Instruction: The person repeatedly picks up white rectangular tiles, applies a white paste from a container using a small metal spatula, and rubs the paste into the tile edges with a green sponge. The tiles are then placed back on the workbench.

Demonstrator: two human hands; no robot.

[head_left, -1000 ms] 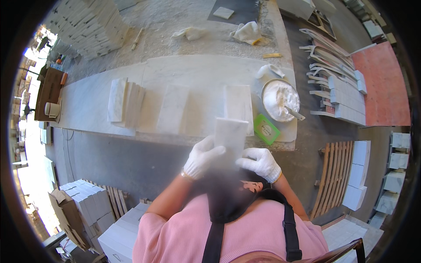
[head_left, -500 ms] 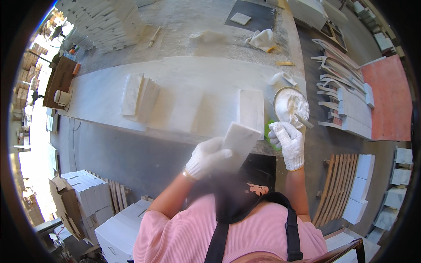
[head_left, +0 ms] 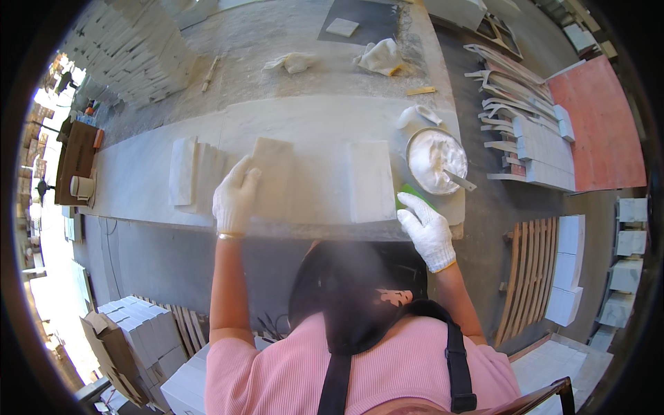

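My left hand, in a white knit glove, closes on the left edge of a whitish stone tile. That tile sits at the middle of the pale worktop; whether others lie beneath it is unclear. My right hand, also gloved, is closed on a flat green piece, perhaps a scraper, mostly hidden by the fingers. Just beyond it stands a round bowl of white paste or powder, a flat-handled tool leaning in it. Left of the bowl lies another tile.
More tiles lie left of my left hand. A crumpled white glove rests behind the bowl, with cloths farther back. Beyond the table's right edge are stacked white pieces and a wooden pallet. White boxes stand at lower left.
My left hand has carried the tile left and away from my body, down onto the worktop. My right hand stays near the bowl with the green piece. The whole view has shifted.
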